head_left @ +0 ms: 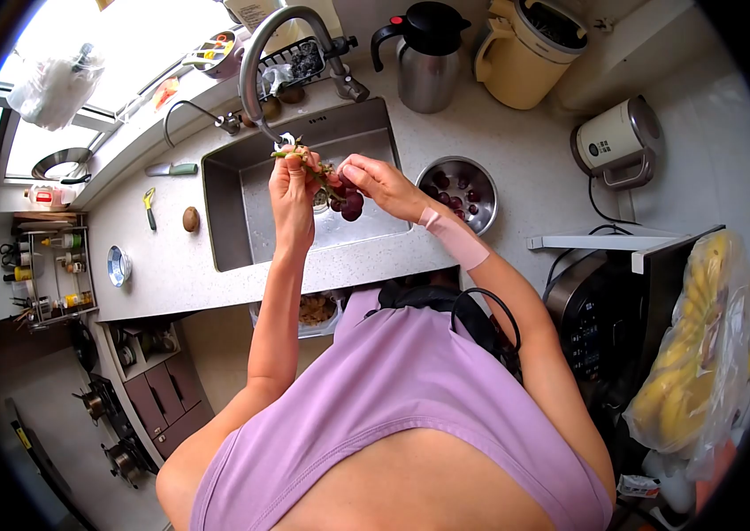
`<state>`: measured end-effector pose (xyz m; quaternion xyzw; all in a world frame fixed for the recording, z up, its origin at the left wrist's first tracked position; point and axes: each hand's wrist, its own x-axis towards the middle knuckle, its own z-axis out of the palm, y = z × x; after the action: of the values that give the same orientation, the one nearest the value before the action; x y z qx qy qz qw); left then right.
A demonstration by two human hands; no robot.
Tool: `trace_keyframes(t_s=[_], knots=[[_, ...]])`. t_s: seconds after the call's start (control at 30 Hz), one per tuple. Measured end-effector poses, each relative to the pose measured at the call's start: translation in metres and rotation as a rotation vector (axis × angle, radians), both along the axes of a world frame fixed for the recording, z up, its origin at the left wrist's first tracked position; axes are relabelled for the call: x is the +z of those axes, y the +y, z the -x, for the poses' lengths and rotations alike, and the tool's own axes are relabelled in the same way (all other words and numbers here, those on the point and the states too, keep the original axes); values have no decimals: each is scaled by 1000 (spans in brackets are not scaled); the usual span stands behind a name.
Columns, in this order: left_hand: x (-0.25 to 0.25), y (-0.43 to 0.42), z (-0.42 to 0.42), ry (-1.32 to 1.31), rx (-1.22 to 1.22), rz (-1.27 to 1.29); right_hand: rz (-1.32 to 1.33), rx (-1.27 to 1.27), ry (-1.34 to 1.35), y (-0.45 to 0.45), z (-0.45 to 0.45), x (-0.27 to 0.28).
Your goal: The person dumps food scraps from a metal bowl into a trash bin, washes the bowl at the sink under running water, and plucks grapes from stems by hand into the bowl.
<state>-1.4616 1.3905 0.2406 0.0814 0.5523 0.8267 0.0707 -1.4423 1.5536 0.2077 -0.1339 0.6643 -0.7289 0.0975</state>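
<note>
My left hand (293, 190) is closed around the green stem of a small bunch of dark red grapes (350, 207), held above the sink (247, 232). At the right side of the bunch, my right hand (382, 184) has its thumb and fingers pinched on a grape, partly hidden by the fingers. The remaining grapes hang just below, between the two hands. To the right of the sink stands a steel bowl (488, 211) with several loose grapes (455, 202) inside. The curved faucet (248, 75) arches over the sink, its spout near my left fingertips.
Left of the sink lie a green-handled knife (172, 169), a peeler (150, 209), a brown kiwi-like fruit (190, 219) and a small bowl (118, 265). Behind stand a steel jug (428, 75) and a cream container (530, 57). An electric kettle (618, 142) is at right, above bagged bananas (684, 372).
</note>
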Motion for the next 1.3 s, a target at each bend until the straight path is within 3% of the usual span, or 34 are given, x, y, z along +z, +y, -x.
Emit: trace_keyframes(t_s=[0.17, 0.23, 0.27, 0.37, 0.57, 0.63, 1.3], knots=[[6, 5, -2, -1, -141, -40, 76, 10, -50, 4, 3, 1], [8, 11, -5, 21, -151, 16, 138, 84, -333, 11, 4, 5], [7, 11, -5, 17, -170, 30, 17, 138, -424, 16, 5, 10], [9, 14, -7, 19, -212, 13, 90, 277, -545, 25, 6, 9], [3, 9, -4, -19, -180, -104, 1, 100, -349, 36, -6, 30], [0, 9, -2, -6, -191, -128, 68, 56, -102, 36, -8, 25], [3, 12, -5, -69, -265, -160, 52, 23, -85, 32, -8, 16]])
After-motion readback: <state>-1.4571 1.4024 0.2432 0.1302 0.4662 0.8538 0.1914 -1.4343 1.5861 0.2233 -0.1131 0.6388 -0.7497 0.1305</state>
